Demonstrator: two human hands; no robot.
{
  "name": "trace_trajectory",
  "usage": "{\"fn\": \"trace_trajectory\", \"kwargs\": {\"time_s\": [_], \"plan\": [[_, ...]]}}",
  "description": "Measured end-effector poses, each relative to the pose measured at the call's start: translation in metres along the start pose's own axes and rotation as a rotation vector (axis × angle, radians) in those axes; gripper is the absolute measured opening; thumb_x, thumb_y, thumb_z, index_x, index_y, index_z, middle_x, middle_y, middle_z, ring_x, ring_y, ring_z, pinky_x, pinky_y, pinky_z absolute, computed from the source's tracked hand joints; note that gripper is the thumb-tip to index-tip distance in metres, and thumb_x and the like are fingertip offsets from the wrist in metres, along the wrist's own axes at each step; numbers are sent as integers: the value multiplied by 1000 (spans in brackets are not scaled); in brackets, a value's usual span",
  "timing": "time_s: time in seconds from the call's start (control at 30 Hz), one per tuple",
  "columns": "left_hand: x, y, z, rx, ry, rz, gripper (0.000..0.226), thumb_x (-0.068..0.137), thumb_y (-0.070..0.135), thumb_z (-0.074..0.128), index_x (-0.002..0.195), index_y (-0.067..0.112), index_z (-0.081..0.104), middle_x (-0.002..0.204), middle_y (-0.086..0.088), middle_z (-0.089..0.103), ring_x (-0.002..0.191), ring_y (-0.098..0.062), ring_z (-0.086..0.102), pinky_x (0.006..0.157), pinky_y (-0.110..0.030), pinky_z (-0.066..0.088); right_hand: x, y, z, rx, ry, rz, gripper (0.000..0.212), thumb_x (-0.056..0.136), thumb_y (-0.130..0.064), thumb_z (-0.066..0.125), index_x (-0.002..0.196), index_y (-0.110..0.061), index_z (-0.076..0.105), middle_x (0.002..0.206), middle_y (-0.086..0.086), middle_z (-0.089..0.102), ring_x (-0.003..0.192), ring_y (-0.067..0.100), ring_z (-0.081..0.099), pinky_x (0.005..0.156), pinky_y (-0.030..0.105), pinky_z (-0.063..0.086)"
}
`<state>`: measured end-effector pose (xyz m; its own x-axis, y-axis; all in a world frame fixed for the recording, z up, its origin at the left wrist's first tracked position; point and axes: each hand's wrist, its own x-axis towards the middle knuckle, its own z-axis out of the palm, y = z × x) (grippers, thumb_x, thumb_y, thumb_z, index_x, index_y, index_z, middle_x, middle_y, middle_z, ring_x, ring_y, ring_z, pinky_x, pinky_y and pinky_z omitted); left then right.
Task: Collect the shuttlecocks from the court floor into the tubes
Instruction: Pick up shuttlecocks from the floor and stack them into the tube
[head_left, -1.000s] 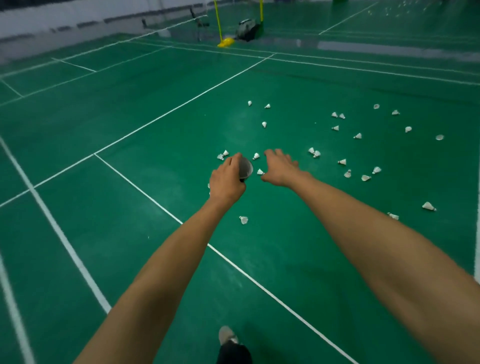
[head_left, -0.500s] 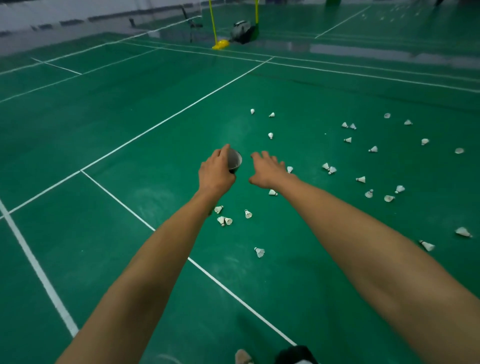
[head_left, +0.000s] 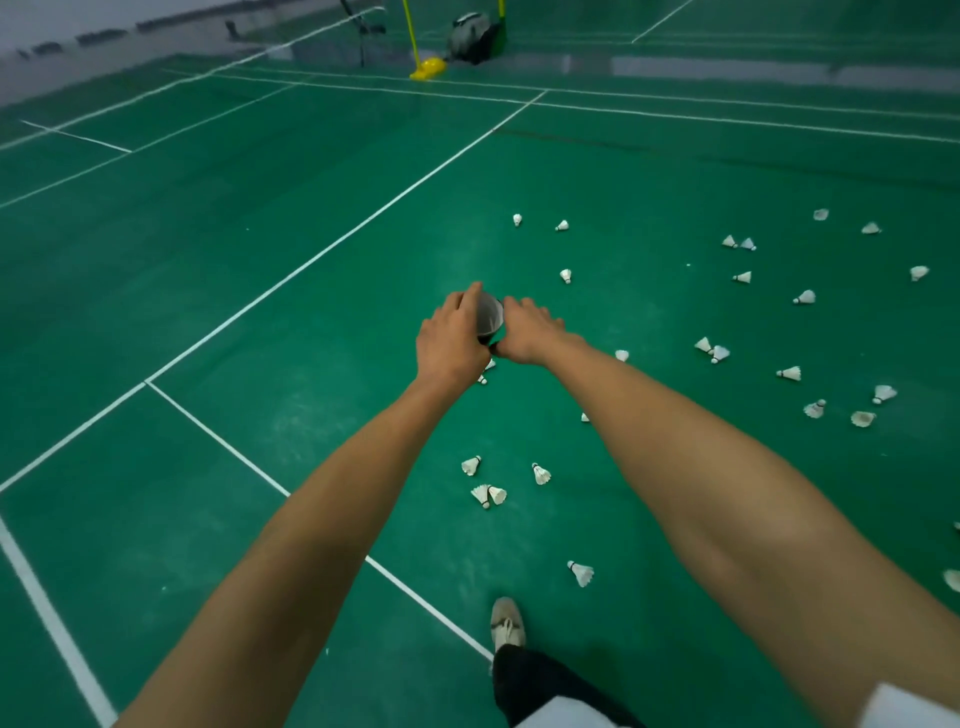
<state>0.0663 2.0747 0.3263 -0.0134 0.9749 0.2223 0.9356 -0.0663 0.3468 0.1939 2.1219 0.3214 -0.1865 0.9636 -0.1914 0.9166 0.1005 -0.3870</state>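
Both arms reach forward over the green court floor (head_left: 260, 291). My left hand (head_left: 451, 340) grips a shuttlecock tube (head_left: 490, 316), its open mouth turned toward me. My right hand (head_left: 525, 332) touches the tube's right side at the rim, fingers curled; whether it grips the tube I cannot tell. Several white shuttlecocks lie on the floor: a small cluster (head_left: 487, 493) below my hands, a single one (head_left: 581, 573) near my foot, and a wide scatter (head_left: 789, 373) to the right.
White court lines (head_left: 332, 244) cross the floor on the left and under my arms. A yellow net post base (head_left: 428, 67) and a dark bag (head_left: 470, 36) stand at the far end. My shoe (head_left: 506, 621) and dark trouser leg show at the bottom.
I have walked forward, so the shuttlecocks have slid closer and lower in view. My right hand has closed in from beside the tube onto its rim.
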Motion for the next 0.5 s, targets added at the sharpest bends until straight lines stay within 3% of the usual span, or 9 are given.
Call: {"fn": "trace_trajectory", "kwargs": {"time_s": [0.33, 0.5], "plan": [[222, -156, 4, 30, -59, 8, 81, 80, 7, 68, 154, 22, 39, 146, -5, 52, 125, -36, 55, 97, -46, 47, 252, -105, -10, -32, -13, 44, 63, 90, -29, 65, 145, -14, 38, 145, 15, 44, 135, 40, 44, 106, 54, 38], [331, -241, 20, 15, -87, 49, 83, 79, 4, 68, 155, 21, 38, 148, -5, 51, 125, -36, 54, 99, -46, 46, 371, -158, 3, -58, 20, 39, 56, 93, -32, 60, 141, -13, 41, 142, 16, 47, 132, 40, 46, 105, 55, 39]]}}
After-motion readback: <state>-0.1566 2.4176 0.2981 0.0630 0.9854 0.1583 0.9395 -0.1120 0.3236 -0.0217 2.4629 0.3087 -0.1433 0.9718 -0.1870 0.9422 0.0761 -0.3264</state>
